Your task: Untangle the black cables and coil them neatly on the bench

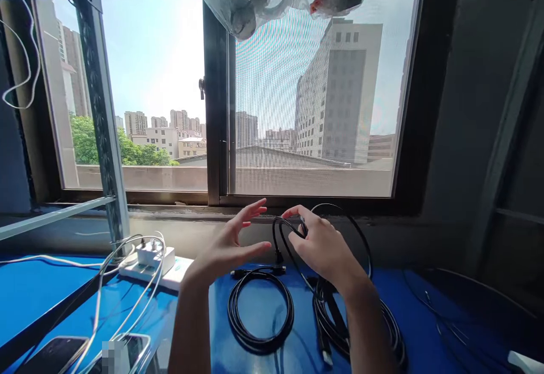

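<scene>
My left hand (232, 242) is raised over the blue table, fingers spread, holding nothing. To its right, my right hand (317, 241) is closed on a black cable (284, 225) whose loops hang from the fingers; a connector dangles at the lower left of the loops. Below and between the hands, a neatly coiled black cable (260, 347) lies on the table, with connector ends at its top. Another, larger bundle of black cable (393, 328) lies under my right forearm, partly hidden by it, with a metal-tipped plug pointing toward the front edge of the view.
At left, a white power strip (181, 272) carries an adapter and white wires. Two phones (57, 354) lie at the lower left. A metal rack post (104, 107) stands before the window. Thin dark cables (446, 320) lie at right, near a white object (525, 361).
</scene>
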Available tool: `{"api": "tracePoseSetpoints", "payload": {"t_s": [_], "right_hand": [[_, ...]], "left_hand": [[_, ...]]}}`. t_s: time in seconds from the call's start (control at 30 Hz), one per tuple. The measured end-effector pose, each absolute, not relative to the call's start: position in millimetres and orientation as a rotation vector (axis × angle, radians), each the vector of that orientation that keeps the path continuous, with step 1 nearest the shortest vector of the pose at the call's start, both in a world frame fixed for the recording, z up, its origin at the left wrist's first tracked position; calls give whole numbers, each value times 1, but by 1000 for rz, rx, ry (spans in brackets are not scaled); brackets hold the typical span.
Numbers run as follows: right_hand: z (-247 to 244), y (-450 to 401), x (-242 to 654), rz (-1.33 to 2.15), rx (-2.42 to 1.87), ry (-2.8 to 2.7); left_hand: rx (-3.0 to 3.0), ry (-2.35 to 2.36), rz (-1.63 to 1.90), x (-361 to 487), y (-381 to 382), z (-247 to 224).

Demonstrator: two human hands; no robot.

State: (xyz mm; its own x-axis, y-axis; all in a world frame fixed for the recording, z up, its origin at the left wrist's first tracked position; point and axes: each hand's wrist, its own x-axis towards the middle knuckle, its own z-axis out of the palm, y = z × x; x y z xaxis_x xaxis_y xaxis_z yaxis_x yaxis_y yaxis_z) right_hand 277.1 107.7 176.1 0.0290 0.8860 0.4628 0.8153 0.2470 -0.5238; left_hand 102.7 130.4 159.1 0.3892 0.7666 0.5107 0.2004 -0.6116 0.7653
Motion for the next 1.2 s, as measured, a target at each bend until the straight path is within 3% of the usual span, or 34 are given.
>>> {"api": "tracePoseSetpoints", "payload": {"t_s": [0.23, 0.53, 0.83, 1.2], "right_hand": [[177, 87, 275, 416, -825, -2066], [181, 73, 290, 689, -487, -2043], [180, 64, 280, 617, -544, -1536], [174, 119, 275, 250, -842, -1350]], "left_hand": [[2067, 628, 1227, 128, 155, 147], [2006, 465, 1290, 137, 130, 167], [1867, 639, 1315, 129, 125, 171], [1210, 714, 1863, 148, 125, 172]]}}
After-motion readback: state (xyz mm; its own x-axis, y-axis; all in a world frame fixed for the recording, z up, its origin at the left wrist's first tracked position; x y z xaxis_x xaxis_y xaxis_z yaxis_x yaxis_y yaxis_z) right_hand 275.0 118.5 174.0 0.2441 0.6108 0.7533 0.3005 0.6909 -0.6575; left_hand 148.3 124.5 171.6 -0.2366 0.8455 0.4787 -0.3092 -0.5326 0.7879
